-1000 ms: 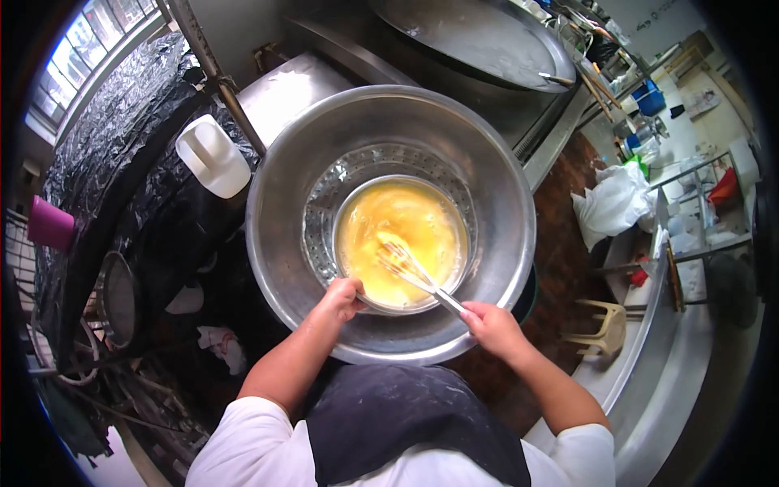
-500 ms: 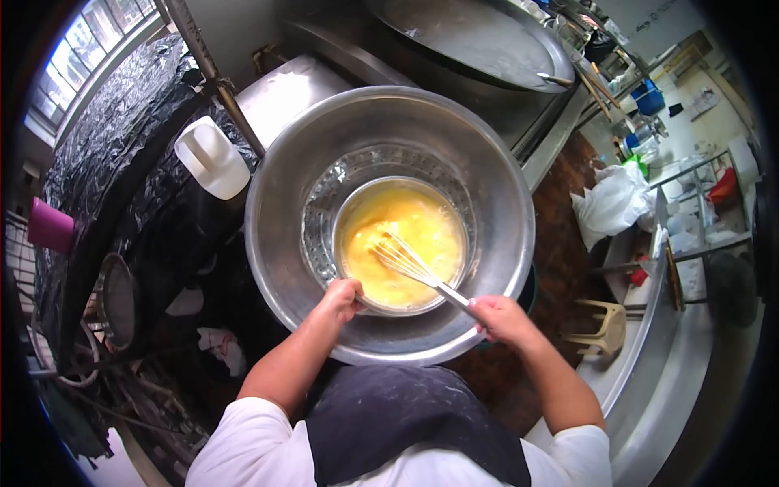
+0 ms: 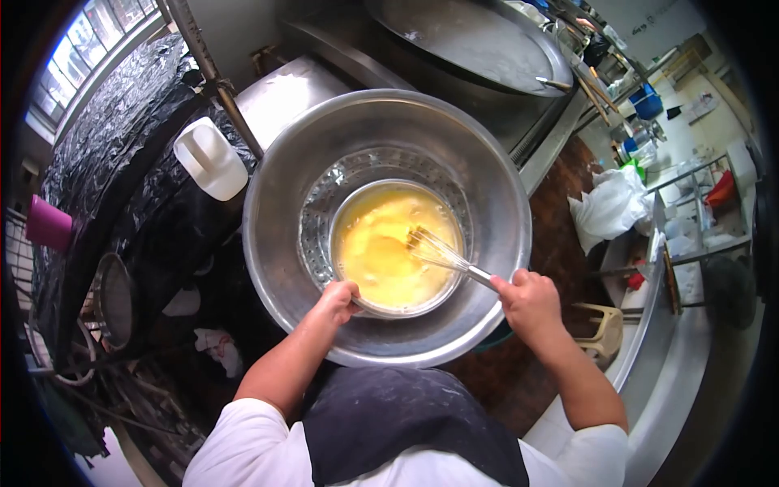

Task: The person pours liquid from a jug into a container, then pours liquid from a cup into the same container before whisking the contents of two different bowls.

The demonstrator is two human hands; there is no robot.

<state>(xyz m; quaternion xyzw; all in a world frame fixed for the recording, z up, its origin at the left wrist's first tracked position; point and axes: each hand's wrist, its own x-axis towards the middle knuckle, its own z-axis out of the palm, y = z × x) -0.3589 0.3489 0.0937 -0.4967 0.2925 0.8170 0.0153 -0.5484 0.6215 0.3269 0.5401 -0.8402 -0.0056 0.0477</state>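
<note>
Barred window (image 3: 93, 40), far left beyond both grips; bright daylight through it. Crumpled black plastic sheeting (image 3: 122, 105) nearer, still left. Reddish-brown floor (image 3: 572, 183) right of grips. Cream plastic stool (image 3: 604, 329) just right. Pale wall (image 3: 677, 28), far right beyond.

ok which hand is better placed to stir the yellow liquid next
The right hand, probably: it holds the silver wire whisk in the yellow liquid; the left hand grips the small round metal bowl.
</note>
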